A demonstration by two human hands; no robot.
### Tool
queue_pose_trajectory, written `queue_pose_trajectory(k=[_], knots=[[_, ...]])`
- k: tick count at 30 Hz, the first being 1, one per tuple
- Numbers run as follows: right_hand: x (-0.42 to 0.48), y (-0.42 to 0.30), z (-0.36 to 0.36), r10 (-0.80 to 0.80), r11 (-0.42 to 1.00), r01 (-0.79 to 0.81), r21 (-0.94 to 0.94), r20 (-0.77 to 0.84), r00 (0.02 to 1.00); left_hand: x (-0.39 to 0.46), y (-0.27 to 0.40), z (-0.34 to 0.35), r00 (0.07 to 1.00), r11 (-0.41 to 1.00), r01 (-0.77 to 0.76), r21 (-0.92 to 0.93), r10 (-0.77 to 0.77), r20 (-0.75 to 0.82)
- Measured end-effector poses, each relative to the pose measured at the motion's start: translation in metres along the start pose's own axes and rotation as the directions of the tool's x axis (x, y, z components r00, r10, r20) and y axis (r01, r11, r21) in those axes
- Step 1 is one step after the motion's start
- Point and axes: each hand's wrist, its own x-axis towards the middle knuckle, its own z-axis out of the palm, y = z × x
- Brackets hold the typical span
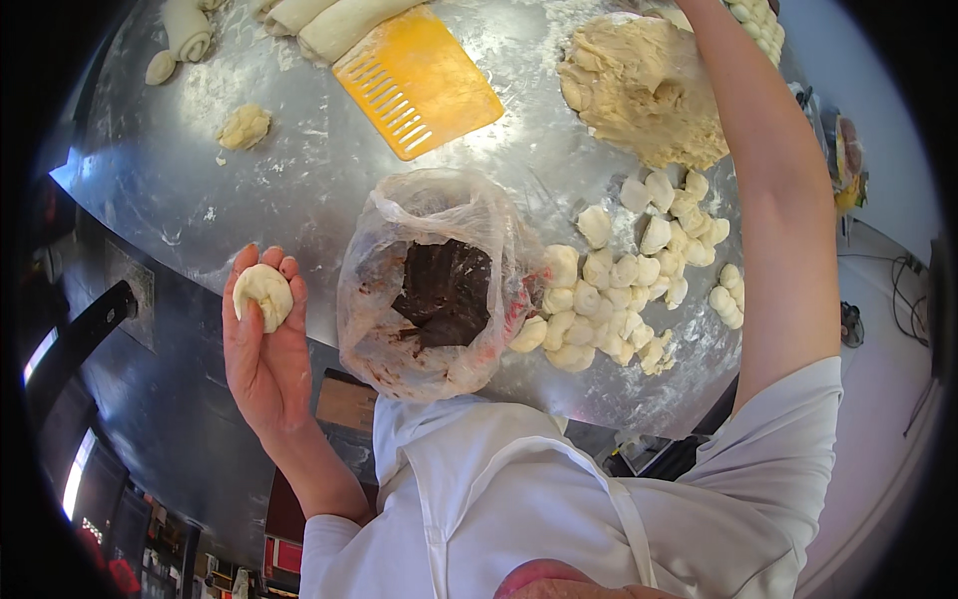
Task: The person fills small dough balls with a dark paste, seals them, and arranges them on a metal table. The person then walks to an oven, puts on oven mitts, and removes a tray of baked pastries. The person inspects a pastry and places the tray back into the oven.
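My left hand (pixel 266 352) holds a flattened round piece of dough (pixel 264 294), thumb pressed on it, palm up, beyond the metal table's edge. My right hand is out of view past the top rim; only that arm shows, stretched over the table's right side. Before me stands an open clear plastic bag (pixel 359 299) with a dark brown paste (pixel 443 292) inside. Many small dough pieces (pixel 599 299) lie in a cluster to its right. Above them rests a large rough mass of dough (pixel 644 86).
A yellow plastic scraper (pixel 423 82) with slots lies against thick dough rolls (pixel 329 30) at the top. A small dough lump (pixel 244 126) and another dough roll (pixel 185 31) sit at the left of the floured metal table (pixel 299 195). More small dough pieces (pixel 757 26) are at the top right.
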Motion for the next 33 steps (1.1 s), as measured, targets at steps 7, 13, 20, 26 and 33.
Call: queue_pose_trajectory(k=[7,13,20,26,33], knots=[[-0.024,0.014,0.005,-0.349,0.934,0.183,-0.306,-0.679,0.646,-0.005,0.001,0.004,0.996,0.997,0.025,0.072,-0.031,0.084],[-0.231,-0.140,-0.052,0.108,0.596,0.134,0.792,-0.244,0.964,-0.009,-0.005,-0.006,0.955,0.987,0.155,-0.050,-0.136,0.262],[-0.403,-0.284,0.077,0.105,0.611,0.069,0.788,-0.168,0.980,-0.040,-0.017,-0.035,0.914,0.987,0.149,0.058,-0.160,0.372],[-0.449,-0.316,0.130,-0.048,0.836,0.327,0.441,-0.535,0.843,-0.071,-0.029,-0.057,0.882,0.984,0.174,0.026,-0.167,0.441],[-0.452,-0.320,0.164,-0.124,0.961,0.239,0.137,-0.560,0.819,-0.087,-0.048,-0.061,0.897,0.991,0.126,0.033,-0.128,0.424]])
